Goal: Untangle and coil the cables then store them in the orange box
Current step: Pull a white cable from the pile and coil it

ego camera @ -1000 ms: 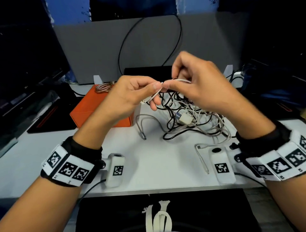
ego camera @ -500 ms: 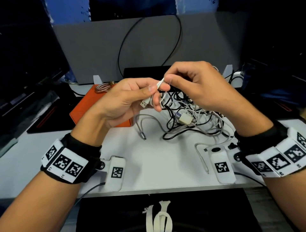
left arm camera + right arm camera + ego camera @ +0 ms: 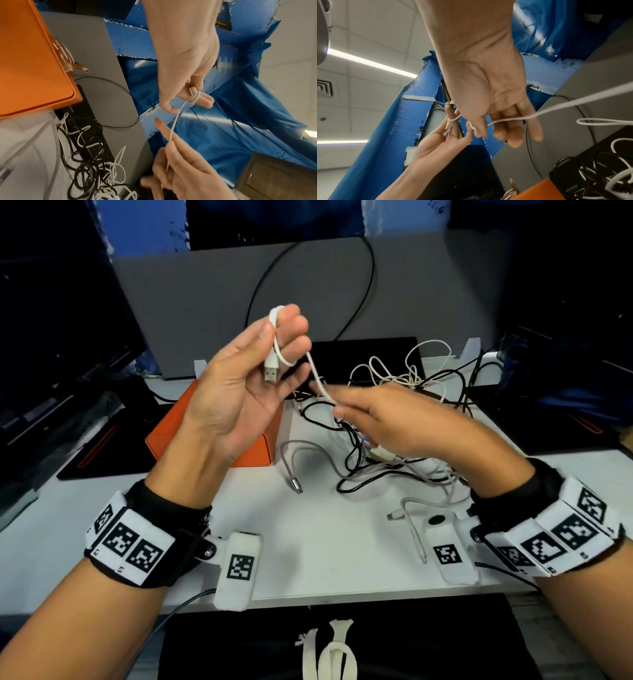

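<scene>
One white cable [image 3: 317,378] is looped around two fingers of the raised left hand [image 3: 251,381] at frame centre. It is pinched lower down by the right hand [image 3: 387,419], above the tangled cables [image 3: 394,419] on the table [image 3: 325,525].

White cable [image 3: 317,378], orange box [image 3: 260,453] (tangle [image 3: 404,440] black-and-white).

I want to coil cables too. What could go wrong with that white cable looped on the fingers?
The white cable still runs from the right hand into the tangled pile, so winding may snag or drag the pile. Only one loose loop sits on the left hand fingers, so it may slip off.
</scene>
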The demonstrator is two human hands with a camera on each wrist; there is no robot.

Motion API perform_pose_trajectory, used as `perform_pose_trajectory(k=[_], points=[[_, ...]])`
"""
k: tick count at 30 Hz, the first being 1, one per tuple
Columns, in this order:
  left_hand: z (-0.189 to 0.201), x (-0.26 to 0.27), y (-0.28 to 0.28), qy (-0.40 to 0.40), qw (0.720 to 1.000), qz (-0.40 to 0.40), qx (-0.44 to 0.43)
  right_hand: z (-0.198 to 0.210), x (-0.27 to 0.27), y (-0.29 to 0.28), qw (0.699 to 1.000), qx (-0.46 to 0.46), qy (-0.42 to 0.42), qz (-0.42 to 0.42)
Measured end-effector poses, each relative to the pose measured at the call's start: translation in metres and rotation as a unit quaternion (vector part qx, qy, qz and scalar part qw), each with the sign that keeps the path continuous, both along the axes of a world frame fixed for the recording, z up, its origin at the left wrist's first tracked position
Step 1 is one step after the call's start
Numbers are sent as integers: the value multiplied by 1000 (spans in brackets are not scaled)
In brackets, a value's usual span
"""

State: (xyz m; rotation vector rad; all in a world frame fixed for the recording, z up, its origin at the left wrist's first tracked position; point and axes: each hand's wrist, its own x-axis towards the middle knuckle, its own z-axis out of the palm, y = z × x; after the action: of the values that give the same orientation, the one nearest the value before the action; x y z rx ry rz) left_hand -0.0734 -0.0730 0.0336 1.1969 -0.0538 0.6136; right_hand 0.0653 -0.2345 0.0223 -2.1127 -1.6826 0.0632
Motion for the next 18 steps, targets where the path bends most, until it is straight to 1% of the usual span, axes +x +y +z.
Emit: perform_pose_trajectory(k=[1,2,3,5,7,9,11,13,16,18], points=[[0,0,1,4,1000,23,17,-1,-5,0,999,-31,-4,17],[-1,1,0,16,997,48,55,-2,-10,1,998,-50,-9,35],[-2,2,-1,35,990,74,111,-4,-12,2,997,-61,-14,55],[-6,4,-5,66,963,109,239,-4,-13,2,993,-77,-9,93],[-11,6,-7,83,932,106,337,1,-11,-2,989,-80,13,127],[-13,6,-6,97,911,88,391,9,-5,-7,990,-45,43,127],[-13,4,-3,110,908,52,402,17,3,-14,992,37,77,88],[-12,2,-1,118,921,11,371,21,9,-18,988,109,103,43],[-12,0,6,129,941,-25,312,20,7,-15,981,166,102,13],[-12,-1,11,137,945,-42,295,15,2,-10,976,191,101,3]])
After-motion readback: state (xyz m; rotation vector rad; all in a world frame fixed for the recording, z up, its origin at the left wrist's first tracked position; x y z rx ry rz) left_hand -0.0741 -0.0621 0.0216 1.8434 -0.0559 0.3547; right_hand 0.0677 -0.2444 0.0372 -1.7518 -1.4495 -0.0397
